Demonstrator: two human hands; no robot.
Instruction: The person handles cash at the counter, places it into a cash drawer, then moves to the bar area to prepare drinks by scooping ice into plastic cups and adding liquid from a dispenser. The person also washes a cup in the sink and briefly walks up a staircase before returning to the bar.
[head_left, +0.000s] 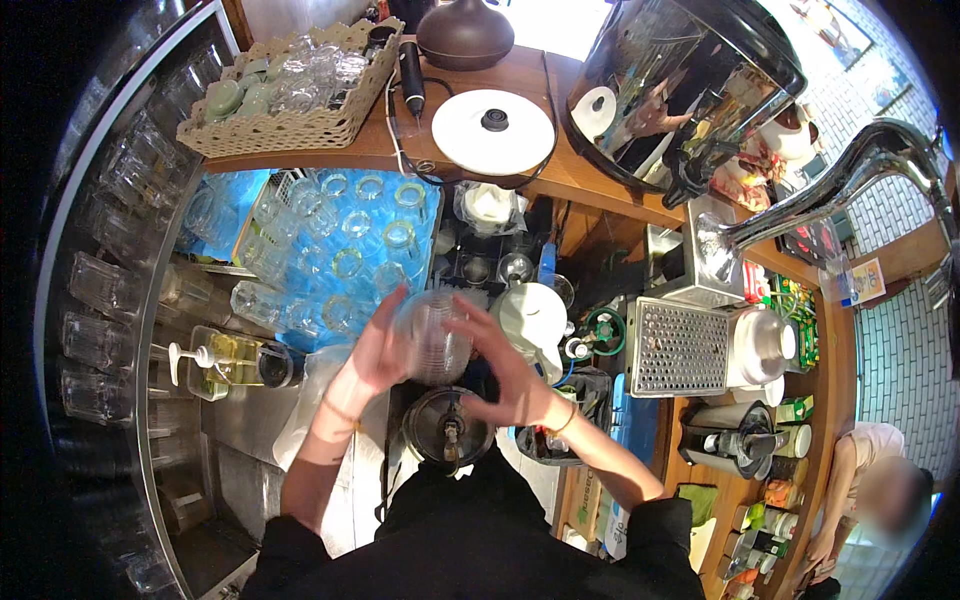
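My left hand (386, 345) grips the left side of a ribbed clear vessel (439, 337), blurred, which looks like glass or plastic. At the vessel's right side is my right hand (510, 367), its fingers spread and touching or close to it; contact is unclear. Beyond my left hand, several clear glasses (356, 225) stand on a blue mat (322, 255). A white kettle (531, 322) stands just beyond my right hand. Below the vessel is a round metal-topped container (448, 427) with a valve or tap fitting.
A wooden shelf (360, 154) holds a woven basket (277, 135), a white lid (493, 131), a handheld frother (412, 79) and a large shiny dispenser (652, 90). A perforated metal tray (679, 346) lies right, a pump bottle (225, 364) left. Another person (862, 480) is at far right.
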